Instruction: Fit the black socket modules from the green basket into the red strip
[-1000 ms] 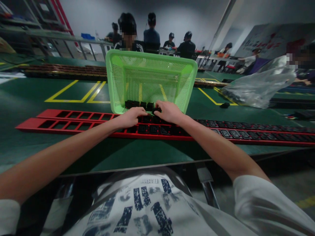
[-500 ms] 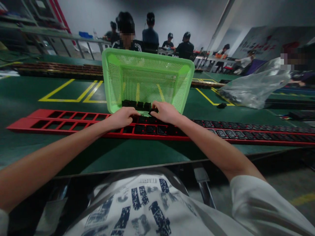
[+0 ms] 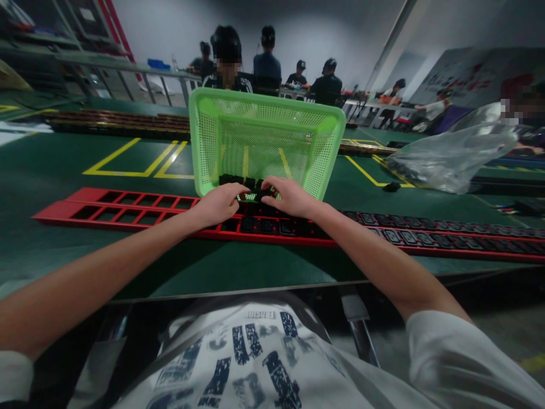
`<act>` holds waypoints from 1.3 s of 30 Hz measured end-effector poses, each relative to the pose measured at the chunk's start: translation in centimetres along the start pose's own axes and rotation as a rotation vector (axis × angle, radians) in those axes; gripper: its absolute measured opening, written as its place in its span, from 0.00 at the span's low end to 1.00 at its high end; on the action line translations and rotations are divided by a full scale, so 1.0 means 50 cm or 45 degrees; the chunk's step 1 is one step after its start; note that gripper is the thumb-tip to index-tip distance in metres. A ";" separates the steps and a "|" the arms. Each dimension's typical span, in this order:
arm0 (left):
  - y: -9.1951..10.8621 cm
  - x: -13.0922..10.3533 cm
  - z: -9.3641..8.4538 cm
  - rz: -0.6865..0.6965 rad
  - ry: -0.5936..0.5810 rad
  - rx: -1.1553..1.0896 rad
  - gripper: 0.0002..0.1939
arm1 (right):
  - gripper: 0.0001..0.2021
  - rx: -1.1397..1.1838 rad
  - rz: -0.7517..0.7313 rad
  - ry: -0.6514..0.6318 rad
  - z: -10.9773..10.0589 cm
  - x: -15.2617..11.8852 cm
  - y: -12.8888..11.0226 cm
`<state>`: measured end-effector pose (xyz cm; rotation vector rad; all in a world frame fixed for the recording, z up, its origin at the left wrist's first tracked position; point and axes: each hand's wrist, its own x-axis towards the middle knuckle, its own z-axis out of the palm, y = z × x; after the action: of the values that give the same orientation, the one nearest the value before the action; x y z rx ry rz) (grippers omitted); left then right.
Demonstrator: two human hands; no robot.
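From the far end of the feed, I start at the left, where two red slotted strips (image 3: 55, 213) lie side by side on the green counter (image 3: 170, 272), their openings there showing no black inserts. Next comes the left hand (image 3: 217, 203), over the strips at the near edge of the green basket (image 3: 268, 97), which stands tilted with its mouth towards me. Its thumb and forefinger are a little parted beside the dark parts; I cannot tell whether they pinch one. Just beyond the fingertips, black pieces (image 3: 234, 180) lie along the basket's lower side. What has just changed is the right hand (image 3: 293, 197): it has shifted left, so the gap between the hands is narrower than half a second ago. Its thumb and forefinger curve apart around a dark piece, but the contact is too dark for me to say whether they grip it. I read this as both hands now working at one spot, with the handling of the pieces still under way. Further right, black inserts (image 3: 389, 234) fill the openings of both strips, and beyond them on the counter I see a small black lump (image 3: 392, 186) and a clear plastic bag (image 3: 451, 162).
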<state>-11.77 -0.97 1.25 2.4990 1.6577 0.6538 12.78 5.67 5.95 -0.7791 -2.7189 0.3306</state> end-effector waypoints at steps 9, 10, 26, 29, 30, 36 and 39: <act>0.005 -0.014 0.004 0.297 0.142 -0.242 0.26 | 0.14 0.250 -0.183 0.056 0.014 -0.003 0.018; 0.003 -0.014 0.005 0.312 0.161 -0.237 0.26 | 0.14 0.260 -0.191 0.059 0.015 -0.003 0.020; 0.017 -0.018 0.001 0.283 0.149 -0.104 0.19 | 0.14 -0.015 -0.152 -0.047 0.015 0.005 0.027; 0.022 -0.017 -0.003 0.174 0.141 -0.076 0.18 | 0.14 -0.025 -0.142 -0.053 0.014 0.006 0.025; 0.022 -0.016 -0.004 0.122 0.144 -0.056 0.18 | 0.14 -0.018 -0.143 -0.048 0.013 0.006 0.024; 0.012 -0.003 -0.006 0.062 0.095 0.052 0.18 | 0.09 0.000 -0.178 -0.044 0.007 0.002 0.017; 0.010 -0.002 -0.005 0.078 0.079 0.026 0.22 | 0.08 -0.016 -0.201 -0.059 0.007 -0.001 0.014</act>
<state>-11.47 -1.29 1.61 2.5783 1.6220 0.7317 13.05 6.20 5.41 -0.5624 -2.8069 0.2998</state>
